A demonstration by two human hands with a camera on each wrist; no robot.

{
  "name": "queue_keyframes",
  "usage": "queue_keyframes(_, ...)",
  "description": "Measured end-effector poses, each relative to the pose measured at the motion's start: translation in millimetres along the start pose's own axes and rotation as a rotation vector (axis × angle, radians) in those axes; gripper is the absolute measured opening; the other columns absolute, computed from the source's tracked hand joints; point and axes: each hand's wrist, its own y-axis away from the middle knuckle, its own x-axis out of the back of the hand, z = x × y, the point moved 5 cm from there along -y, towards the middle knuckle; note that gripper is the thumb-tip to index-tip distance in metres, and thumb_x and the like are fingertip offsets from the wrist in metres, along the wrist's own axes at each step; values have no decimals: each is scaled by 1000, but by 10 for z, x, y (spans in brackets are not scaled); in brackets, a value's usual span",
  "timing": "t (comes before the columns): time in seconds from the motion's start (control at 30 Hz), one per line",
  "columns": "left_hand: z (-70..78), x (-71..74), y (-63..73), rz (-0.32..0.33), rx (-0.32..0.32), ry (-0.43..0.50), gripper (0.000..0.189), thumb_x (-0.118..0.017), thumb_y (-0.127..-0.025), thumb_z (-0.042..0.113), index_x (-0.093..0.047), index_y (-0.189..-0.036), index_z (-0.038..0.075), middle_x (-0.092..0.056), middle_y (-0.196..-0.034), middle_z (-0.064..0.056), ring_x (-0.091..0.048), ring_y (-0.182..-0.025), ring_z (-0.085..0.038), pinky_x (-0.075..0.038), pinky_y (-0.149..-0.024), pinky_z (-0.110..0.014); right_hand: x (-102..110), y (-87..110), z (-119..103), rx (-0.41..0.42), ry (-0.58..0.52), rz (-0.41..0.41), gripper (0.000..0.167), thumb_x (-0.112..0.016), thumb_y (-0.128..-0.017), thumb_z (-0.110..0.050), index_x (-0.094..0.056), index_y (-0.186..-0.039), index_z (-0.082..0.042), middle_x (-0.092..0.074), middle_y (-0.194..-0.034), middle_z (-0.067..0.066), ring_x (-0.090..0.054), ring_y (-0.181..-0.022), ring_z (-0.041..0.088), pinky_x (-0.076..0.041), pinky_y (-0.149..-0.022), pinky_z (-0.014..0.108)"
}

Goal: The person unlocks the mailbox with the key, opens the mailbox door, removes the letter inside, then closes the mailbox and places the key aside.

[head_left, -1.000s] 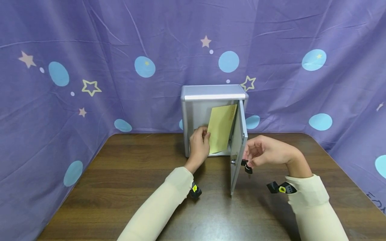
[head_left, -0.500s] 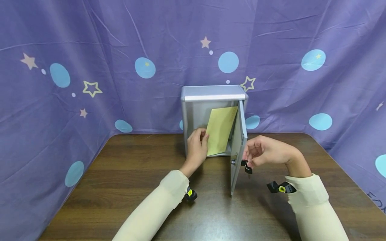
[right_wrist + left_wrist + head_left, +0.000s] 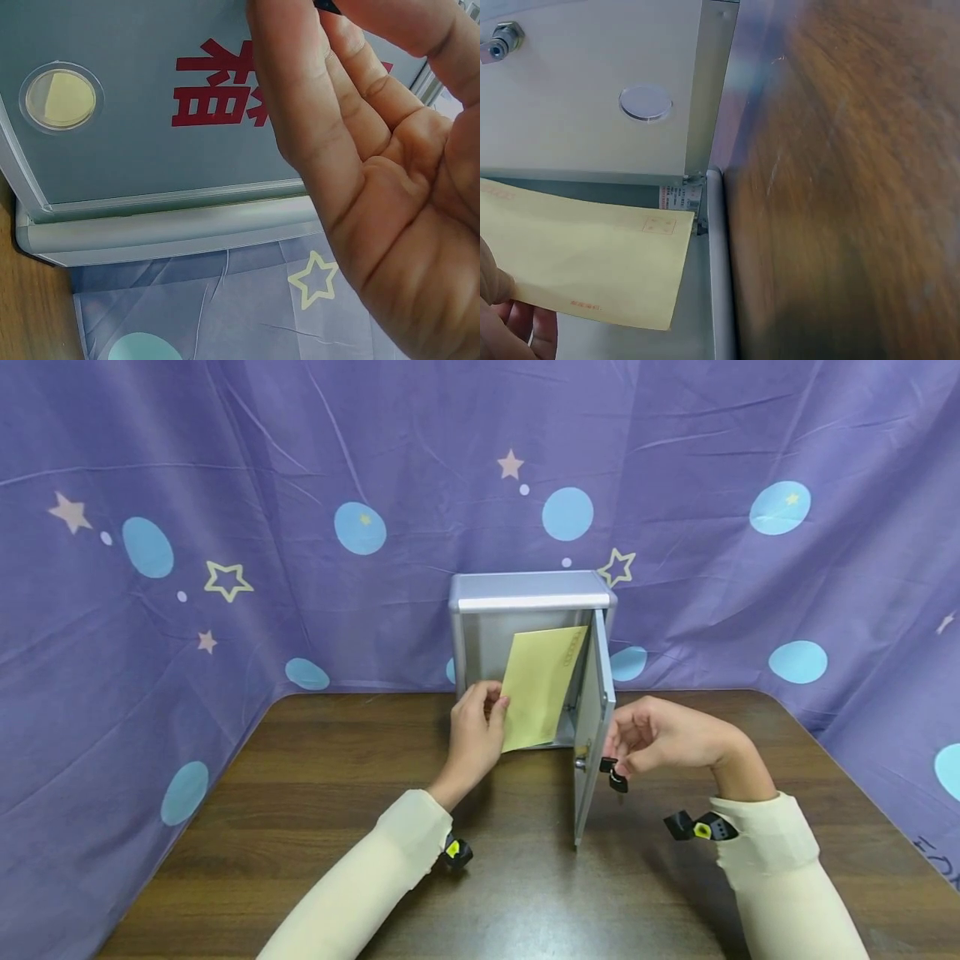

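Observation:
A silvery metal mailbox (image 3: 532, 589) stands upright at the back of the table, its door (image 3: 588, 793) swung out toward me on the right. My left hand (image 3: 476, 735) pinches the left edge of a yellow envelope (image 3: 543, 685), which slants across the mailbox's opening. In the left wrist view the envelope (image 3: 592, 255) shows small red print, and only part of the hand (image 3: 506, 322) appears. Outside the door, my right hand (image 3: 675, 739) pinches a black-headed key at the lock; a second black key (image 3: 617, 782) dangles below. Fingers mostly hide the pinched key in the right wrist view.
The brown wooden table (image 3: 337, 860) lies under both arms. A purple curtain (image 3: 420, 460) with stars and blue dots hangs right behind the mailbox and along the sides. The door's free edge reaches forward between my hands; it has a round window (image 3: 61, 99).
My left hand has moved left and slightly toward me, drawing the envelope leftward with it. The right hand, keys and door have stayed in place.

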Motion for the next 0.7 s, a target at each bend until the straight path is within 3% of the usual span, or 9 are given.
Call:
queue_keyframes(0.43, -2, 323, 26, 26, -90, 15, 8, -69, -95, 1, -66, -101, -1, -66, -90, -12, -65, -82, -23, -57, -72, -33, 13, 11, -8, -1, -7, 0, 19, -63, -86, 18, -63, -103, 11, -69, -92, 21, -69, -82, 17, -64, -72, 33)
queue_keyframes(0.7, -105, 536, 51, 31, -96, 33, 8, -69, -96, 4, -66, -101, -2, -66, -90, -12, -62, -81, -22, -55, -71, -30, 16, 12, 14, -6, 3, 2, 18, -64, -86, 17, -64, -102, 10, -69, -91, 22, -70, -81, 18, -64, -72, 37)
